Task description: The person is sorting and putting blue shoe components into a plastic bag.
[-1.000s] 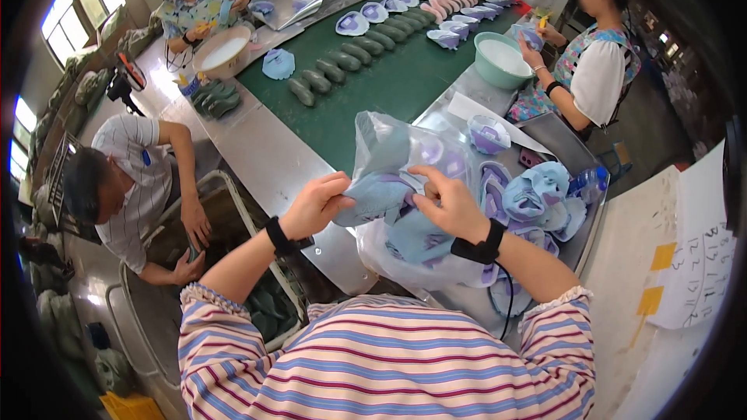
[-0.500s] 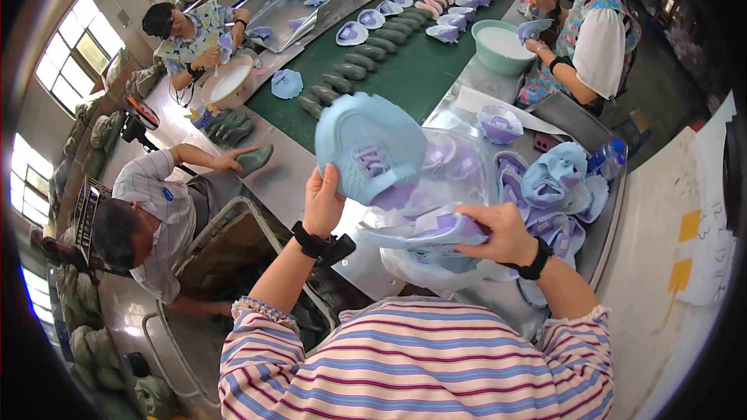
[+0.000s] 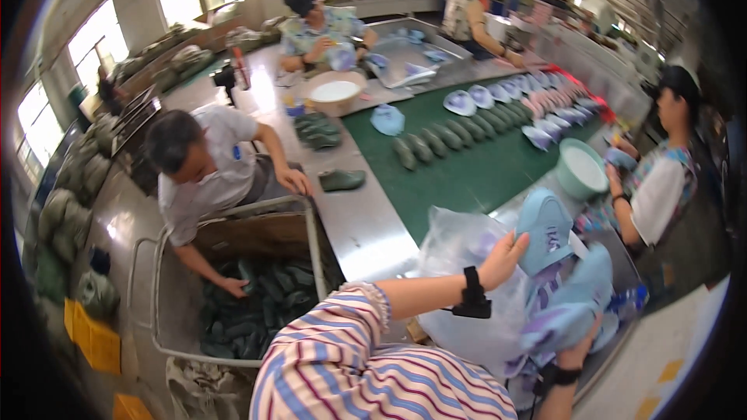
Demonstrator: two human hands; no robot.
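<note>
Pinched in my left hand [image 3: 504, 259] is a light blue shoe upper [image 3: 542, 223] with purple lacing, held up at the right of the bench. My right hand [image 3: 578, 348], lower and closer to me, is closed on another light blue shoe upper [image 3: 585, 286], which is smeared by motion; whether it holds more than one I cannot tell. Beneath and between my hands are more blue and purple uppers, partly hidden. A clear plastic bag [image 3: 459, 264] lies just left of them, partly behind my left forearm.
Green shoe lasts [image 3: 454, 136] stand in a row on a green belt [image 3: 381, 140], beside uppers and pink pieces. At the left, a co-worker reaches into a cart [image 3: 315, 257] of lasts. Other people sit near a pale basin [image 3: 336, 86] and a green basin [image 3: 580, 167].
My view has swung left, and both hands with their uppers now appear farther right. The co-worker at the left has let go of the green last on the bench.
</note>
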